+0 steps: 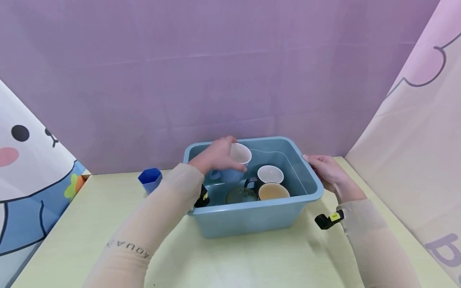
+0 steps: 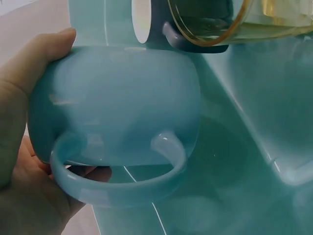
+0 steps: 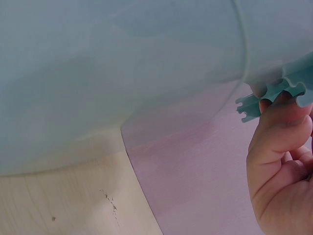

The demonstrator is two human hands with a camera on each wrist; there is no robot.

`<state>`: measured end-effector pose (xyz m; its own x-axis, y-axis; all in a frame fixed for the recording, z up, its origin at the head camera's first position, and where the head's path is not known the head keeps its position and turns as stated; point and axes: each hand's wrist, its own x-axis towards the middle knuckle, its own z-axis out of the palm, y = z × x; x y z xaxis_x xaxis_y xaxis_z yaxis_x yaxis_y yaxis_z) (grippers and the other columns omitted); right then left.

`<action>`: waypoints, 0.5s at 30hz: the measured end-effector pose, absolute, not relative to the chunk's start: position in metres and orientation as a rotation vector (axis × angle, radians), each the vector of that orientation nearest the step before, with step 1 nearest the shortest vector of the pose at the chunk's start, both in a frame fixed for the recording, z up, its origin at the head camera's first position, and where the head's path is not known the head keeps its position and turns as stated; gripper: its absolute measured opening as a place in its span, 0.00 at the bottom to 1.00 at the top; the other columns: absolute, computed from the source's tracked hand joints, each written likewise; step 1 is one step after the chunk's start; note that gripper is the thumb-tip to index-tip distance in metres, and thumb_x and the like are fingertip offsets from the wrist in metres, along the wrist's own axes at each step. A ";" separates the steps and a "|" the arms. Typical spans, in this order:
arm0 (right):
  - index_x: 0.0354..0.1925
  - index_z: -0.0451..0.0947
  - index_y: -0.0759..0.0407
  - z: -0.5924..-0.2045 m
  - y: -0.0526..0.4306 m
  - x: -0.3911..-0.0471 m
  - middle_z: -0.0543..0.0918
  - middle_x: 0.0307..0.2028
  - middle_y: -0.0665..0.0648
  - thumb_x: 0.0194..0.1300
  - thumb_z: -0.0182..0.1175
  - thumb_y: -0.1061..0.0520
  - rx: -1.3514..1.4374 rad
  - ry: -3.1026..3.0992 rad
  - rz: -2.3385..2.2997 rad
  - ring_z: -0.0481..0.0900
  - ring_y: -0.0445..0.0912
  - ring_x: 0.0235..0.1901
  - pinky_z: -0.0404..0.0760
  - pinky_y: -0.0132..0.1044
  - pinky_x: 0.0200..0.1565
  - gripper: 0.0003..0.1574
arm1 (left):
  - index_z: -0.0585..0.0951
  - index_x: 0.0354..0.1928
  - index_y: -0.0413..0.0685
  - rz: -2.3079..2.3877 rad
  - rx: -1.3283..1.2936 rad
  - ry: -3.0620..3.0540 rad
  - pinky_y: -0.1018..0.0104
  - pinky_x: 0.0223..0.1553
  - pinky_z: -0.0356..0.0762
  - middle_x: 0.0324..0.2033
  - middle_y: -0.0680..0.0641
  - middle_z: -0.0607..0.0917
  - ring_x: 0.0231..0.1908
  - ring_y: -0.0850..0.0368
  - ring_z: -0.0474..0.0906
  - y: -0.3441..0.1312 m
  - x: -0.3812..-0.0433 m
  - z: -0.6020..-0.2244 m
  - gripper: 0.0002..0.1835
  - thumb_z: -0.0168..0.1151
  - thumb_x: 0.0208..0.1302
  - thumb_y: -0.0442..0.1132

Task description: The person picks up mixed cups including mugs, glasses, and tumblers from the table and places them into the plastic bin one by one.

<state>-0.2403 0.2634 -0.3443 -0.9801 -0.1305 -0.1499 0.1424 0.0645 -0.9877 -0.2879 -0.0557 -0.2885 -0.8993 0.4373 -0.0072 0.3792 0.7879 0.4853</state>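
Observation:
A light blue mug (image 2: 117, 103) with a white inside is gripped near its rim by my left hand (image 1: 220, 157), thumb on one side and fingers on the other. It is upright within the left part of a blue plastic basin (image 1: 248, 218). Beside it in the basin are a clear amber glass cup (image 1: 240, 196), a dark mug with a white inside (image 1: 271, 175) and a cup with a tan inside (image 1: 274, 191). My right hand (image 1: 325, 170) holds the basin's right rim, its fingers curled under the edge in the right wrist view.
A dark blue six-sided cup (image 1: 150, 179) stands on the pale wooden table (image 1: 230, 264), left of the basin. A purple cloth (image 1: 216, 80) hangs behind the table. Printed cloths hang at the left and right sides.

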 end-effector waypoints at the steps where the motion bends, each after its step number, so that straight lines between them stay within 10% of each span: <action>1: 0.28 0.85 0.49 -0.344 0.263 -0.240 0.80 0.19 0.46 0.69 0.53 0.44 0.011 2.138 -2.020 0.77 0.38 0.20 0.80 0.29 0.26 0.20 | 0.63 0.64 0.46 0.733 0.660 2.847 0.58 0.45 0.80 0.50 0.46 0.76 0.47 0.51 0.73 -0.055 -0.288 -0.289 0.48 0.74 0.43 0.56; 15: 0.30 0.86 0.50 -0.342 0.265 -0.242 0.80 0.20 0.47 0.69 0.52 0.45 -0.014 2.123 -2.020 0.77 0.38 0.21 0.80 0.30 0.28 0.20 | 0.64 0.63 0.48 0.627 0.626 2.847 0.57 0.46 0.81 0.50 0.46 0.76 0.47 0.51 0.74 -0.047 -0.293 -0.290 0.46 0.75 0.43 0.54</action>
<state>-0.2421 0.2646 -0.3423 -0.9778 -0.1509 -0.1453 0.1376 0.0600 -0.9887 -0.2930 -0.0475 -0.2905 -0.8996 0.4319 -0.0641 0.3651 0.8245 0.4324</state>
